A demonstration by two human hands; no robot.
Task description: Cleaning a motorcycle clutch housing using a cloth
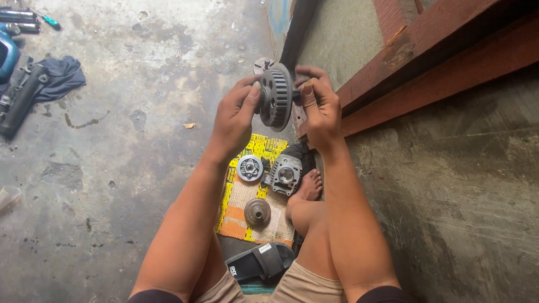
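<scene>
Gear-toothed clutch housing [276,96], a dark round metal drum with slots around its rim, is held up in the air between both hands, above the floor and the person's bare legs. It stands on edge, so its flat faces look left and right and its short axis runs sideways from one hand to the other. Left hand [234,116] presses its curled fingers and thumb against the left face; right hand [319,109] closes its fingers on the hub at the right side. Nearest the camera lies a black sandal [259,262]; beyond it a yellow printed cardboard sheet [264,147] carries a small brown drum [257,212], a silver round plate [250,168] and a grey cylinder head [285,175]. Farther left on the concrete floor [140,112] lies a dark cloth [62,76].
</scene>
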